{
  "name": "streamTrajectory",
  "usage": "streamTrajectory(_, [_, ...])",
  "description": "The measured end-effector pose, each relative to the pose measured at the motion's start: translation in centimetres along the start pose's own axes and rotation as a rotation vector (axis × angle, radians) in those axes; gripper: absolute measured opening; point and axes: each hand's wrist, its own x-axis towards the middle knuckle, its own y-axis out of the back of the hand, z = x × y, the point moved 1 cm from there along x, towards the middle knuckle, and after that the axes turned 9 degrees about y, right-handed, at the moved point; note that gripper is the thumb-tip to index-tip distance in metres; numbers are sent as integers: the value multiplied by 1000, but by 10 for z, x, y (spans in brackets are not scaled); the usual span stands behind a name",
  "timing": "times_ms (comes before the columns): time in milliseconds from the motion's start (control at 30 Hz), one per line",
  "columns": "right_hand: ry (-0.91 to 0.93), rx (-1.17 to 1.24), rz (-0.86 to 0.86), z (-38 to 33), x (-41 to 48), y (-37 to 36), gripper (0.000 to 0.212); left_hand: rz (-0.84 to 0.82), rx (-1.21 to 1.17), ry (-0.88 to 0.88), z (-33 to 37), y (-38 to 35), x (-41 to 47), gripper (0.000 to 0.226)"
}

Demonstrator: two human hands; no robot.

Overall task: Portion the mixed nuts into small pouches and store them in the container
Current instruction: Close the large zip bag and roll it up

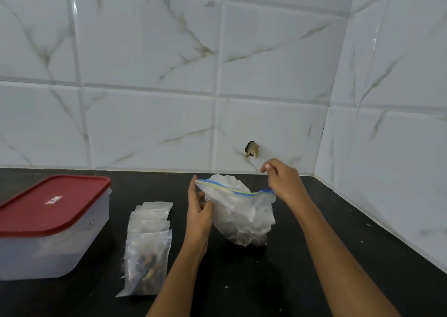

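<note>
The zip bag [242,210] stands on the surface [302,280], left hand [199,210] gripping its 9 o'clock edge, right hand [283,183] pinching its zip at 3 o'clock, the nuts [249,240] inside barely discernible.

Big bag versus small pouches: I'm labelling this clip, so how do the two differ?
The big bag is far larger than any of the small pouches. The big bag stands crumpled, its top held by the left hand and right hand; the small pouches lie flat, overlapping, untouched. The big bag has a blue zip strip; the small pouches show none. Both are see-through plastic.
</note>
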Motion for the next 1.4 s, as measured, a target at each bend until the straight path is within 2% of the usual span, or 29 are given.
streamTrajectory(67, [20,140,-73,-2,-8,-5,19,-13,7,-1,-1,1,-3,70])
streamTrajectory(133, [89,294,-225,-14,-18,-11,23,-25,6,-15,1,1,-5,70])
streamTrajectory(200, [221,110,-376,-26,-23,-17,28,-29,6,-3,0,1,-7,65])
streamTrajectory(267, [262,-36,-322,-33,-20,-19,18,0,-6,20,-2,4,-11,57])
streamTrajectory(333, [262,64,-230,-41,-18,-17,23,25,-47,43,-2,8,-15,56])
streamTrajectory(400, [323,42,-322,-53,-23,-17,42,39,-40,38,0,10,-18,51])
streamTrajectory(467, [421,-228,-461,-61,-26,-20,44,56,8,33,2,8,-22,48])
streamTrajectory(500, [458,-324,-457,-63,-27,-21,35,67,22,41,2,8,-22,49])
streamTrajectory(567, [433,-333,-293,-59,-22,-20,20,82,53,75,-1,8,-23,54])
streamTrajectory(667, [221,-121,25,-47,-13,-15,13,109,131,109,-2,9,-26,55])
streamTrajectory(733, [59,82,139,-41,-8,-8,12,156,156,137,-3,9,-27,49])
streamTrajectory(800, [10,237,197,-40,-4,1,15,190,154,183,-5,10,-29,43])
streamTrajectory(867, [1,321,172,-42,-3,7,13,196,168,217,-5,10,-30,35])
streamTrajectory(933, [-13,293,39,-43,-1,7,10,186,176,219,-2,10,-32,25])
streamTrajectory(1033, [-6,74,-133,-49,-1,5,26,132,60,168,7,8,-37,16])
streamTrajectory(1100, [87,-109,-66,-60,-1,6,38,93,6,125,12,6,-41,8])
streamTrajectory(1133, [154,-194,-42,-67,-2,5,40,73,3,109,14,5,-42,8])
streamTrajectory(1167, [214,-259,-57,-73,-2,4,40,64,20,78,14,3,-42,19])
streamTrajectory(1200, [248,-307,-110,-78,-1,2,39,63,49,44,13,3,-41,29])
streamTrajectory(1267, [257,-352,-229,-83,1,-4,33,95,125,-16,12,1,-41,29])
streamTrajectory(1333, [242,-310,-265,-86,3,-9,31,150,144,-29,9,2,-42,22])
streamTrajectory(1400, [184,-206,-204,-84,7,-11,31,222,128,13,4,5,-39,25])
